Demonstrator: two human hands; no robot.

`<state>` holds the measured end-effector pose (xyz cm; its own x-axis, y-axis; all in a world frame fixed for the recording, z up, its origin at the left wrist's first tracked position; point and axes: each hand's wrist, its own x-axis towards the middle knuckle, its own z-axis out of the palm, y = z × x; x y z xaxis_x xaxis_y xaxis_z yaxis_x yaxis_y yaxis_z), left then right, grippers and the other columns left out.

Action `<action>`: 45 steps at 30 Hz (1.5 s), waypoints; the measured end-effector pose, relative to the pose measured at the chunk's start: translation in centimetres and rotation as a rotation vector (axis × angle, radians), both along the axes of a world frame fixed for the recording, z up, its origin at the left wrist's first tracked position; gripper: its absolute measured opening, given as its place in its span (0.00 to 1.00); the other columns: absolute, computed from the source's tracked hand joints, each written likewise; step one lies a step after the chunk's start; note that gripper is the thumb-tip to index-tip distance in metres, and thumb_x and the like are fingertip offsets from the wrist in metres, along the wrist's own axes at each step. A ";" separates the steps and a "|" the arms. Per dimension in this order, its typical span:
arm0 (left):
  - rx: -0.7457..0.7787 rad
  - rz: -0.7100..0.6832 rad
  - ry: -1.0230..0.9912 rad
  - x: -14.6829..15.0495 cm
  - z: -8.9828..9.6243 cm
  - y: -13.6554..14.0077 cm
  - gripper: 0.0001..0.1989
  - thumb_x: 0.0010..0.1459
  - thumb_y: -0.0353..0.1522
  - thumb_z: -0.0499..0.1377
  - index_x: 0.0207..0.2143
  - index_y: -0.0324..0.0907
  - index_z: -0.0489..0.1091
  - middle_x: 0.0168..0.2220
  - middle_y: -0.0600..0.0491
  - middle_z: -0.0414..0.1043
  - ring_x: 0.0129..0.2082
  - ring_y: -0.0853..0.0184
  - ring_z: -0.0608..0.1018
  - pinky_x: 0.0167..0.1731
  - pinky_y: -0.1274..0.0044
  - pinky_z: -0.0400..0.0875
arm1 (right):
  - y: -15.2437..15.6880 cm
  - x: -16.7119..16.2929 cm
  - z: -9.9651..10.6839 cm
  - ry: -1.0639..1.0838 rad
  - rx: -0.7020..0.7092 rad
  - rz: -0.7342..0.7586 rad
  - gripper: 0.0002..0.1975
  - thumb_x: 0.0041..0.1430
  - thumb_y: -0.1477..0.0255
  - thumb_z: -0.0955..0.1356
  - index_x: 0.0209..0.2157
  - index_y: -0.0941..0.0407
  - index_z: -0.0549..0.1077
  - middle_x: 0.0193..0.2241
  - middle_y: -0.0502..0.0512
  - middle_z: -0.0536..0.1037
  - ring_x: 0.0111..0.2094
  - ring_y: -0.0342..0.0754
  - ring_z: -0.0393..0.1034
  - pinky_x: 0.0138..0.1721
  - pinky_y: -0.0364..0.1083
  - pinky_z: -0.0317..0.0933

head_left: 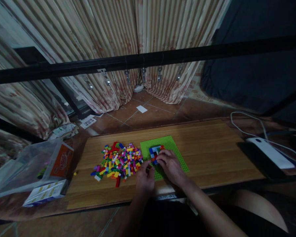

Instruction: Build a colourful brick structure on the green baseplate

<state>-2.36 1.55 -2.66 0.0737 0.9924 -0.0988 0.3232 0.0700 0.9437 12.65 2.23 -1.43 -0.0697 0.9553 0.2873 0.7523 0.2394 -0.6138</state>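
Brick patch [152, 152], a low cluster showing blue, light blue, red and orange, sits on the green baseplate [178, 155], toward the middle of it and partly hidden by fingers. The baseplate lies on the wooden counter [212, 148], just right of a spread of loose bricks [123, 160] in many colours.

The right hand [172, 164] reaches over the baseplate with its fingers bent and its fingertips at the right side of the patch; whether they pinch a brick or only press on one, I cannot tell. The left hand [145, 179] is at the near left edge of the baseplate, beside the loose bricks, its fingers curled toward the thumb (too small and dim to say whether a brick is between them).

As for progress, I judge it to be at a fairly early stage: the patch covers only a small part of the baseplate, and bare green studs show around it. Far more bricks lie loose than are joined in the patch. One yellow brick [75, 173] lies apart, near the counter's left end, with a clear plastic bin [32, 168] beyond it.
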 end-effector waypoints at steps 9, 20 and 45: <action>0.076 -0.095 0.159 0.2 0.1 -0.1 0.18 0.57 0.33 0.53 0.49 0.40 0.70 0.36 0.50 0.73 0.28 0.70 0.73 0.31 0.77 0.68 | 0.4 0.3 -1.0 0.035 -0.005 -0.036 0.07 0.61 0.72 0.66 0.32 0.52 0.77 0.43 0.55 0.71 0.47 0.52 0.63 0.50 0.53 0.61; 0.237 -0.140 0.326 0.4 -0.2 -0.6 0.19 0.57 0.30 0.53 0.51 0.39 0.68 0.39 0.46 0.74 0.36 0.64 0.77 0.39 0.71 0.73 | 0.7 0.5 -0.8 0.179 -0.045 -0.071 0.06 0.58 0.73 0.67 0.30 0.52 0.77 0.44 0.55 0.71 0.49 0.51 0.64 0.52 0.53 0.60; 0.256 -0.156 0.418 0.5 -0.3 -0.7 0.23 0.58 0.31 0.53 0.56 0.38 0.64 0.39 0.45 0.72 0.35 0.64 0.76 0.38 0.72 0.72 | 0.7 0.4 0.2 0.078 -0.049 0.034 0.07 0.57 0.79 0.65 0.32 0.54 0.74 0.42 0.55 0.73 0.47 0.50 0.63 0.51 0.53 0.58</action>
<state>-1.90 0.87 -3.00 0.2291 0.9689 0.0934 0.6650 -0.2258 0.7119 13.06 2.89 -1.26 -0.0815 0.9658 0.2461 0.6937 0.2323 -0.6818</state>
